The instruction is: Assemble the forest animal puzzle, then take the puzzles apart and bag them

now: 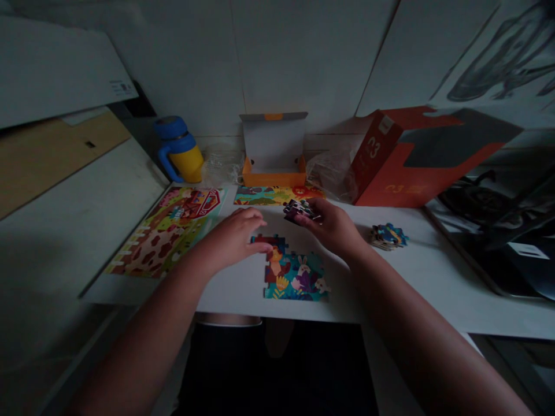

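Observation:
Between my arms, on the white table, lies a partly joined jigsaw puzzle with a rabbit and other animals on teal and red. My left hand is at its upper left edge, fingers apart, the thumb by the top left piece; it holds nothing that I can see. In my right hand is a small stack of puzzle pieces, gripped above the puzzle's upper right side. Another stack of puzzle pieces rests on the table to the right of that hand.
At the left lies a farm picture sheet, and at the back a colourful strip before an open orange box. A blue and yellow mug, crumpled clear plastic and a large red box stand along the wall.

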Motion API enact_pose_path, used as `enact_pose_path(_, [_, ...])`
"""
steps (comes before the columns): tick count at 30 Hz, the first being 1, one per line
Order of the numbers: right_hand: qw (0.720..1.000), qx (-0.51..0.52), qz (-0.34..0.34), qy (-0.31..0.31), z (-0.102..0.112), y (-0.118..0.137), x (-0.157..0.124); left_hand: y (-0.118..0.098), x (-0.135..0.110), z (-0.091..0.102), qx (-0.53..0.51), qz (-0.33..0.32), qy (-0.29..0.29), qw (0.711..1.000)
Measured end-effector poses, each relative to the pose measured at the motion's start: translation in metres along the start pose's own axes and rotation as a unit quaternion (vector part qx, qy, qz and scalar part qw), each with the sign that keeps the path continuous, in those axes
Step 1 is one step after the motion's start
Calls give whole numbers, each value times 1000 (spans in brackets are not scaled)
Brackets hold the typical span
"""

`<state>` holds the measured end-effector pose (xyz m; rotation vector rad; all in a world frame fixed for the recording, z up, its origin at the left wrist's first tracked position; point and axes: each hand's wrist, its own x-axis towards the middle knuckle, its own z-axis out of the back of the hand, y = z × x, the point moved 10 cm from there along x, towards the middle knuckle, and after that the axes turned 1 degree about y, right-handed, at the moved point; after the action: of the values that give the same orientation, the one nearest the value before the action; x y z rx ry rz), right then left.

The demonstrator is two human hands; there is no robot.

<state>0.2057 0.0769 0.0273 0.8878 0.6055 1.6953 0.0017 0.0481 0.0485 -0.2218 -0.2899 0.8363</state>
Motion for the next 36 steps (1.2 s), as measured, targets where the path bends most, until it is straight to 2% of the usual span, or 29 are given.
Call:
enact_pose_path(5, [994,68,0,83,-22,7,-6,2,18,-35,-34,-2,56,998])
enact_pose_path(10, [985,107,-32,129,-32,4,-8,8,19,-46,-98,17,50,994])
enact_pose_path(13, [983,122,-32,131,-33,5,-8,13,17,-45,-144,42,30,988])
enact_pose_path(17, [987,110,-23,116,-30,3,-7,16,12,-52,-187,79,41,978])
enact_pose_path(25, [983,166,7,82,-21,8,-5,10,10,-54,-261,64,40,962])
enact_pose_path(31, [979,185,-6,81,-22,9,-4,10,8,-55,-350,63,43,934])
enact_pose_path(36, [971,218,14,93,-21,17,-5,24,8,-59,-427,126,13,896])
